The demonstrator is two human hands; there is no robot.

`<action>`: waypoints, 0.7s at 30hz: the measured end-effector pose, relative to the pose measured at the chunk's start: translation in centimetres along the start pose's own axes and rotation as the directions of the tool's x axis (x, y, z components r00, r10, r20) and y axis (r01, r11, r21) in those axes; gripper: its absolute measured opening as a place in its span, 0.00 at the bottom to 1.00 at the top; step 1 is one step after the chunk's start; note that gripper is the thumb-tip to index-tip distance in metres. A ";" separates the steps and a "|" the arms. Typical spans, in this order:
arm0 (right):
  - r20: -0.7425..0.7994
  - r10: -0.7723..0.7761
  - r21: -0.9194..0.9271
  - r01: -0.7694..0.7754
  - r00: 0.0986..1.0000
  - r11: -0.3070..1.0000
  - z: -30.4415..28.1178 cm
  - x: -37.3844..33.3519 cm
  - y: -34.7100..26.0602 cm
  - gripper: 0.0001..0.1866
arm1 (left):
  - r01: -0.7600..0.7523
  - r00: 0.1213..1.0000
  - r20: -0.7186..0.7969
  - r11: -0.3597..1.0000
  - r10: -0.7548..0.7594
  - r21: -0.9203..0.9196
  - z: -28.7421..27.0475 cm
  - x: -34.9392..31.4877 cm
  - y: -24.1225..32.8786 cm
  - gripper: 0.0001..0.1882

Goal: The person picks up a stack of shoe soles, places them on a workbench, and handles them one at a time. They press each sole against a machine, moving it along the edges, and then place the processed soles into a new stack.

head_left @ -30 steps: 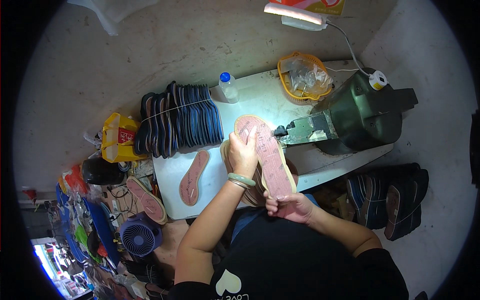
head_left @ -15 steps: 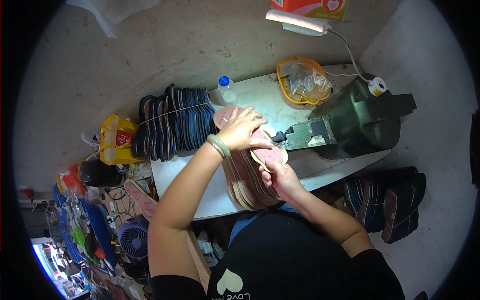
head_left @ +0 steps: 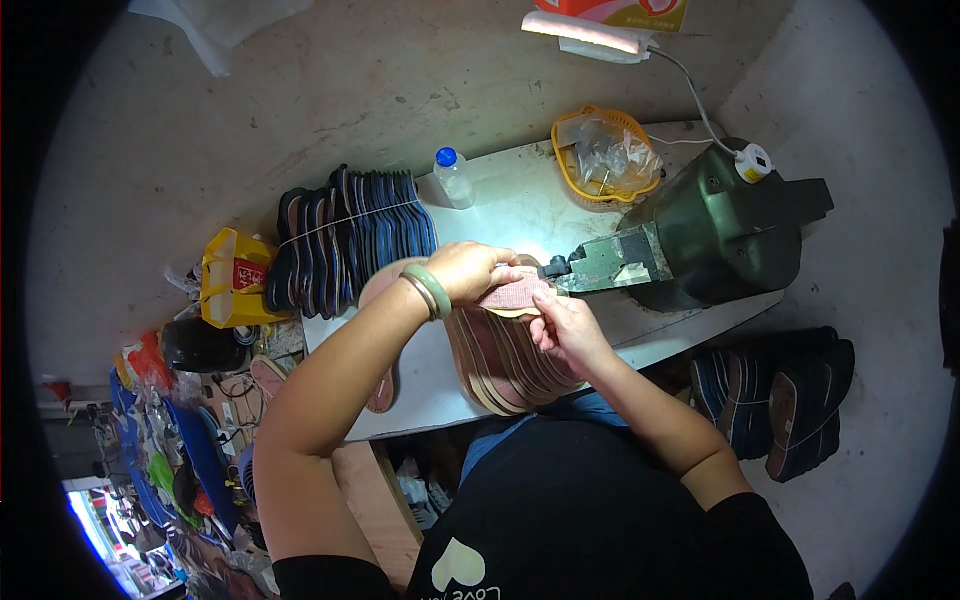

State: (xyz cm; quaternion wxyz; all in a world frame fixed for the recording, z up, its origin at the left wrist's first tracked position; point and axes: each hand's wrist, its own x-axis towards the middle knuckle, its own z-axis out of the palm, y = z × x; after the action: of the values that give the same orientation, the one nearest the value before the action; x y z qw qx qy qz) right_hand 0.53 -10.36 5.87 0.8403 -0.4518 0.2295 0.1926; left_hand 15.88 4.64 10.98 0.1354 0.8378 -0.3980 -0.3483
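Observation:
My left hand, with a green bangle on the wrist, lies over a pink shoe insole and presses it against the black nose of a dark green machine. My right hand grips the same insole from below, at its near edge. Under both hands a stack of pink insoles fans out on the white table. One more pink insole lies left of my forearm.
A tied bundle of dark blue soles stands at the table's left end, a small plastic bottle beside it. A yellow basket with plastic bags sits at the back, under a lamp. More soles are stacked on the floor at right.
The head has tilted, shifting the view. Both hands have brought one insole from the stack up to the machine's nose; a second ago my left hand rested flat on an insole on the table.

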 end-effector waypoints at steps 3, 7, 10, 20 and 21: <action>-0.024 -0.020 -0.051 0.019 0.999 0.999 -0.7 0.3 -0.2 0.19 | 0.096 0.993 -0.057 0.989 -0.103 -0.111 1.1 -1.1 0.9 0.19; -0.031 -0.006 -0.139 0.002 0.999 0.990 -1.0 0.8 -1.0 0.20 | 0.163 0.974 -0.123 0.966 -0.190 -0.202 3.1 -1.7 1.2 0.21; -0.051 -0.067 -0.213 0.055 0.996 0.975 -1.1 0.8 -1.2 0.19 | 0.205 0.926 -0.250 0.934 -0.282 -0.294 4.1 -1.7 2.0 0.21; 0.118 -0.006 -0.007 0.007 0.993 1.000 -0.5 -7.9 -0.1 0.21 | 0.205 0.860 -0.361 0.891 -0.361 -0.405 5.4 -1.2 2.7 0.24; 0.103 0.009 -0.060 -0.003 0.995 0.998 -1.5 -7.9 0.2 0.18 | 0.229 0.849 -0.373 0.896 -0.376 -0.382 5.2 -0.9 2.7 0.24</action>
State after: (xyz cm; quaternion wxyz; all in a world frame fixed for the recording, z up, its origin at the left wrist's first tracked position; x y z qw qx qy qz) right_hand -6.41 -12.46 9.39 0.8365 -0.4658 0.1812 0.2249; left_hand 10.36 3.88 9.02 0.2991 0.9131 -0.1561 -0.2289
